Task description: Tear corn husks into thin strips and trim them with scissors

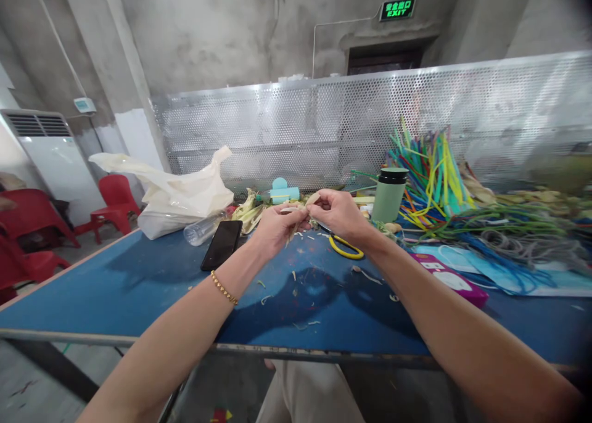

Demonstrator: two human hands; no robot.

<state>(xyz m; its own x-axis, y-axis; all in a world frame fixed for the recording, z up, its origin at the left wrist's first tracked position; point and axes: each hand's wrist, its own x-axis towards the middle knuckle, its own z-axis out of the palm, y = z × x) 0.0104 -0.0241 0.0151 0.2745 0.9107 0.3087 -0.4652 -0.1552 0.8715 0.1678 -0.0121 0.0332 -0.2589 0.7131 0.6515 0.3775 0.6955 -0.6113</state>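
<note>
Both my hands are raised over the blue table point(115, 287) and meet in the middle. My left hand point(275, 227) and my right hand point(339, 214) are closed in pinches on a pale, thin strip of dried leaf or husk point(303, 208) stretched between them. A gold bracelet point(224, 288) circles my left wrist. Small pale scraps point(296, 281) lie on the table beneath my hands. Yellow-handled scissors point(345, 248) lie just below my right hand.
A black phone point(222, 245) and a clear bottle point(201, 230) lie left of my hands beside a white plastic bag point(176, 195). A green cup point(389, 195), a bundle of coloured strips point(430, 170), and a purple box point(451, 280) lie to the right. Perforated metal screen point(324, 127) behind; red chairs point(115, 204) at left.
</note>
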